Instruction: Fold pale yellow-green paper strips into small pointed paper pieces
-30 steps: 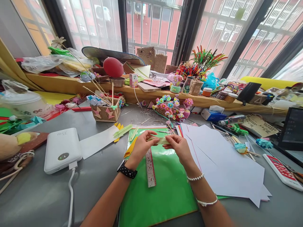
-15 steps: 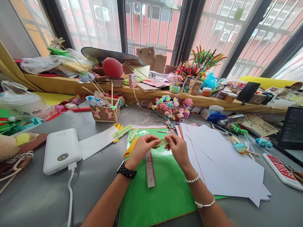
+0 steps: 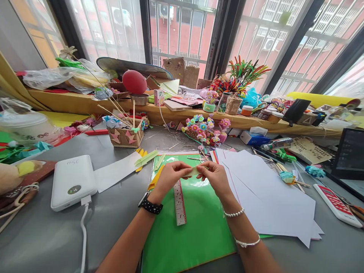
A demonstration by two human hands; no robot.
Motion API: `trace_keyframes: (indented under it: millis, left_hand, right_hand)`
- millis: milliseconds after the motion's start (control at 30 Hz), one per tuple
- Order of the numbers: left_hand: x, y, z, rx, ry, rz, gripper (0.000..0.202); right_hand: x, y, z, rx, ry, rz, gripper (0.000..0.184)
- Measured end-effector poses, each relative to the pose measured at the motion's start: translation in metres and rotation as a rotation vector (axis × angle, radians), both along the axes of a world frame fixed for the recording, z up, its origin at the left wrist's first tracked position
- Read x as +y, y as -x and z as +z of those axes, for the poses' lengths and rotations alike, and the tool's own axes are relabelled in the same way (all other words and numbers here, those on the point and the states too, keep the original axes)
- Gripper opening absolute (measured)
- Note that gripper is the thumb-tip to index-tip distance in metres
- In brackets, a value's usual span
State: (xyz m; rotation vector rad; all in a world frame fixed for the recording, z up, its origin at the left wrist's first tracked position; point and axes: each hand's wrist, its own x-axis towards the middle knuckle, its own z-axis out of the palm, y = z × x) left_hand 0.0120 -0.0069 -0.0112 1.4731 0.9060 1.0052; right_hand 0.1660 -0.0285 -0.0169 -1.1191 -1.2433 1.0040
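Observation:
My left hand and my right hand meet above a green sheet on the grey table. Both pinch a small pale green paper strip between thumb and fingers, one at each end. Only a short bit of the strip shows between the hands. A ruler lies on the green sheet just below my left hand. A black watch sits on my left wrist, bead bracelets on my right.
White paper sheets spread to the right. A white power bank with a cable lies left. A cardboard box with sticks, paper flowers, scissors, a calculator and a dark screen surround the work area.
My hands have drawn closer together, so less of the paper strip shows between them. Nothing else has moved.

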Motion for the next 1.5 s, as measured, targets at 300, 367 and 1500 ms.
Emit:
trace_keyframes:
  millis: [300,367,1500]
  left_hand:
    - [0.004,0.003,0.000,-0.048,0.124,0.005,0.024]
    - [0.004,0.004,0.001,-0.034,0.107,0.002,0.025]
    - [-0.001,0.005,0.008,-0.006,0.143,-0.100,0.028]
  right_hand:
    - [0.002,-0.004,0.001,0.024,0.011,0.035,0.019]
    - [0.002,-0.005,0.000,0.015,0.001,0.028,0.019]
    - [-0.002,-0.008,0.007,0.042,-0.028,0.086,0.016]
